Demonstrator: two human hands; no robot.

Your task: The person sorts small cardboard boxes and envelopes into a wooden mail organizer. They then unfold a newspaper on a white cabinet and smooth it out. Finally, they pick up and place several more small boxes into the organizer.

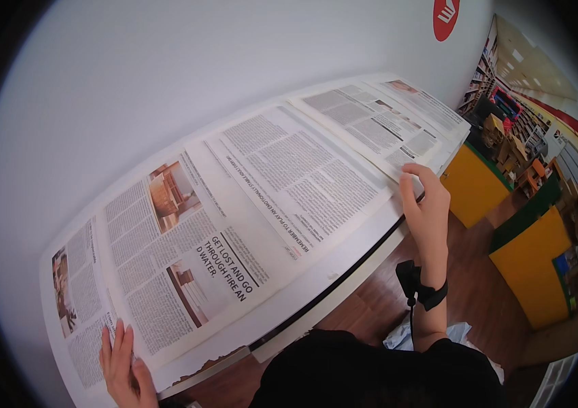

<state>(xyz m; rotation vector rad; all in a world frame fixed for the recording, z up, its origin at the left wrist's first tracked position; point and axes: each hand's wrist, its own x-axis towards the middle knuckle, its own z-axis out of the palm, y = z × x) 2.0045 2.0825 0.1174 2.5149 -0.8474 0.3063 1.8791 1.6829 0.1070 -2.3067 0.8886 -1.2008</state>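
Printed newspaper sheets lie spread in a long row on a white tabletop. They carry text columns and photos, one of a woven basket. My left hand rests on the near left part of the paper, thumb spread from the fingers, holding nothing visible. At the near edge of the right-hand newspaper sheet, my right hand has its thumb and index fingertips close together. Whether paper is between them I cannot tell. That sheet overlaps the middle one. A black strap with a cable circles my right wrist.
A white wall runs along the table's far side. The table's near edge has a damaged brown patch. Yellow-and-green bins stand on the wood floor at right. Beside me lies a pale plastic bag. Shelves stand beyond.
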